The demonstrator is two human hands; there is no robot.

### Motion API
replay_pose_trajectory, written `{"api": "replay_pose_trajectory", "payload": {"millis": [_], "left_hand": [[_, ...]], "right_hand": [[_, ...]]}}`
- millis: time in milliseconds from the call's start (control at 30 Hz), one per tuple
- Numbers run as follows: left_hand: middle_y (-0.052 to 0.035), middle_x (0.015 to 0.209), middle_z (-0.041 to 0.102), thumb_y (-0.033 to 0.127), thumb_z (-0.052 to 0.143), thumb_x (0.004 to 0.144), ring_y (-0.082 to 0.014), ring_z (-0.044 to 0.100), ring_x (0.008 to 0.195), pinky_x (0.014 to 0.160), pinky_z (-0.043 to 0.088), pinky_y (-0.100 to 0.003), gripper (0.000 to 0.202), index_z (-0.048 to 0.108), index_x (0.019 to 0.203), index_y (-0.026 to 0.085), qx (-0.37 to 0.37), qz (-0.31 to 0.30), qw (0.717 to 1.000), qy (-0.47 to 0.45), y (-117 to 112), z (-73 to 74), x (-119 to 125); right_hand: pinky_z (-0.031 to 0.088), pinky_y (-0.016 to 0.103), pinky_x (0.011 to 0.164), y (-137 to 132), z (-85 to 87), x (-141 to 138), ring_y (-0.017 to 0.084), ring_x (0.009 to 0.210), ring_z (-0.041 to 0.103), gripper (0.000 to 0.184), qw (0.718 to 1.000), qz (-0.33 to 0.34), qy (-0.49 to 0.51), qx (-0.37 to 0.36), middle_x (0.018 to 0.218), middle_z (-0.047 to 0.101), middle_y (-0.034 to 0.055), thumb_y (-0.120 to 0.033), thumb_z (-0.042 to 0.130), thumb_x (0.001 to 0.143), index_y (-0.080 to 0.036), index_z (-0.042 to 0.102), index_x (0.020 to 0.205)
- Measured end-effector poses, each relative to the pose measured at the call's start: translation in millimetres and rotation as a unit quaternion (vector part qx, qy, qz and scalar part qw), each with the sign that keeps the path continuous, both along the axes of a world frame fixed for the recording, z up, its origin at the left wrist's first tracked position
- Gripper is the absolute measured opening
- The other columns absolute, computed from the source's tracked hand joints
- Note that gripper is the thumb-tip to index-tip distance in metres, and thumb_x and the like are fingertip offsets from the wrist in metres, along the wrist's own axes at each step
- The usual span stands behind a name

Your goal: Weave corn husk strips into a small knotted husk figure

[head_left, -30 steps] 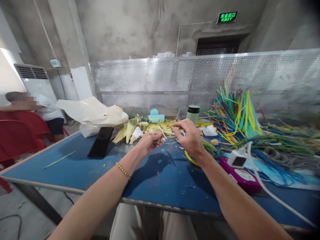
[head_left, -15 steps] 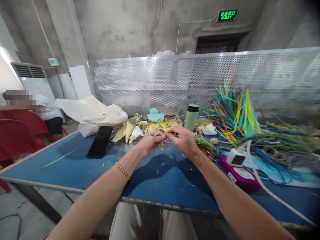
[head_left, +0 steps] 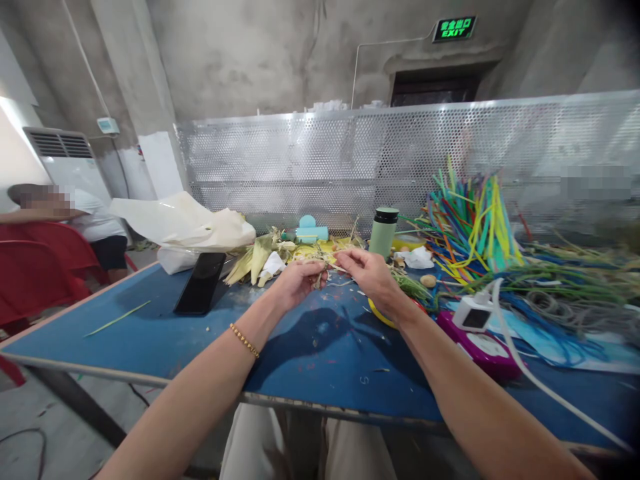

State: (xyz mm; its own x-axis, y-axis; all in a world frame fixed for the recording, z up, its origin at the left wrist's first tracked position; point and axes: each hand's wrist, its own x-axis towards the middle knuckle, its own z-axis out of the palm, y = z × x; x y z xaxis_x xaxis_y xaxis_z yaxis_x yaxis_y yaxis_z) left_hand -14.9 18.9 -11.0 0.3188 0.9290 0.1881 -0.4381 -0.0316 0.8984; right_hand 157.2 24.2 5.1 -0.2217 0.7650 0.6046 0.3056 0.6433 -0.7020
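Note:
Over the middle of the blue table (head_left: pixel 320 373), my left hand (head_left: pixel 297 285) is closed around a small piece of dry, straw-coloured plant strands (head_left: pixel 317 281). My right hand (head_left: pixel 369 273), a little to the right, has its thumb and forefinger pinched together. A thin pale strand seems to lie at those fingertips, too fine to make out surely. Behind both hands is a heap of dried plant stalks (head_left: pixel 325 250). Dry corn husks (head_left: pixel 260 257) and a crumpled white tissue (head_left: pixel 273 265) lie left of it. A yellow curved handle or loop (head_left: pixel 383 315) shows under my right wrist.
A black phone (head_left: pixel 201 283) and white plastic bag (head_left: pixel 200 223) are at left. A green bottle (head_left: pixel 384 232), coloured strips (head_left: pixel 480 227), a purple box (head_left: pixel 493 353) and a white charger with cable (head_left: pixel 474 313) stand right. Perforated metal panel (head_left: pixel 300 160) behind; a seated person (head_left: pixel 95 217) far left.
My hands have drawn slightly apart, the right fingertips moving away from the left ones. The yellow loop under my right wrist has come into sight.

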Motion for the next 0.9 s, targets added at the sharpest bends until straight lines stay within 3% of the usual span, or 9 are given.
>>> {"api": "replay_pose_trajectory", "payload": {"millis": [100, 233, 400, 567, 733, 900], "left_hand": [[-0.004, 0.063, 0.06, 0.018, 0.072, 0.068, -0.0108, 0.053, 0.058, 0.058, 0.039, -0.025, 0.011, 0.067, 0.072, 0.009, 0.0, -0.004, 1.0, 0.009, 1, -0.7, -1], [-0.0044, 0.063, 0.06, 0.028, 0.071, 0.073, -0.0106, 0.052, 0.056, 0.056, 0.038, -0.025, 0.021, 0.065, 0.071, 0.009, 0.028, -0.017, 0.999, 0.022, 0, -2.9, -1], [-0.002, 0.058, 0.056, 0.029, 0.072, 0.072, -0.0094, 0.049, 0.052, 0.052, 0.035, -0.023, 0.022, 0.061, 0.067, 0.011, 0.049, 0.03, 0.998, 0.033, 1, -5.9, 2], [-0.0001, 0.053, 0.051, 0.029, 0.069, 0.073, -0.0088, 0.045, 0.048, 0.05, 0.033, -0.023, 0.022, 0.058, 0.062, 0.013, 0.072, 0.063, 0.994, 0.056, 1, -5.3, 4], [0.0014, 0.049, 0.045, 0.03, 0.067, 0.073, -0.0077, 0.04, 0.046, 0.049, 0.029, -0.023, 0.03, 0.051, 0.053, 0.014, 0.093, 0.063, 0.992, 0.064, 0, -4.3, 5], [0.002, 0.052, 0.044, 0.031, 0.068, 0.074, -0.0075, 0.039, 0.049, 0.052, 0.03, -0.024, 0.031, 0.051, 0.055, 0.014, 0.111, 0.024, 0.993, 0.031, -2, -4.0, 4]], "right_hand": [[0.049, 0.029, 0.068, -3, 0.5, -2, 0.017, 0.071, 0.064, 0.018, 0.998, -0.011, -0.055, 0.042, 0.082, 0.072, 0.0069, -0.028, 0.064, 0.079, -0.014, 0.07, 0.09], [0.048, 0.028, 0.069, -8, -1.0, -6, 0.016, 0.071, 0.064, 0.011, 0.989, -0.02, -0.099, 0.111, 0.081, 0.072, 0.006, -0.017, 0.059, 0.081, -0.015, 0.069, 0.087], [0.045, 0.027, 0.067, -10, -2.1, -8, 0.016, 0.07, 0.061, 0.008, 0.981, -0.027, -0.128, 0.145, 0.077, 0.069, 0.0051, -0.015, 0.059, 0.082, -0.016, 0.067, 0.082], [0.04, 0.026, 0.062, -12, 1.1, -8, 0.014, 0.062, 0.055, 0.011, 0.983, -0.05, -0.14, 0.108, 0.068, 0.065, 0.0025, -0.019, 0.061, 0.082, -0.016, 0.063, 0.072], [0.038, 0.026, 0.062, -12, 3.9, -5, 0.012, 0.062, 0.051, 0.014, 0.984, 0.007, -0.152, 0.097, 0.068, 0.061, 0.0006, -0.02, 0.057, 0.084, -0.017, 0.06, 0.071], [0.037, 0.025, 0.053, -10, 4.0, -3, 0.011, 0.052, 0.049, 0.018, 0.993, 0.057, -0.099, -0.023, 0.055, 0.053, -0.0027, -0.03, 0.057, 0.084, -0.017, 0.056, 0.071]]}}
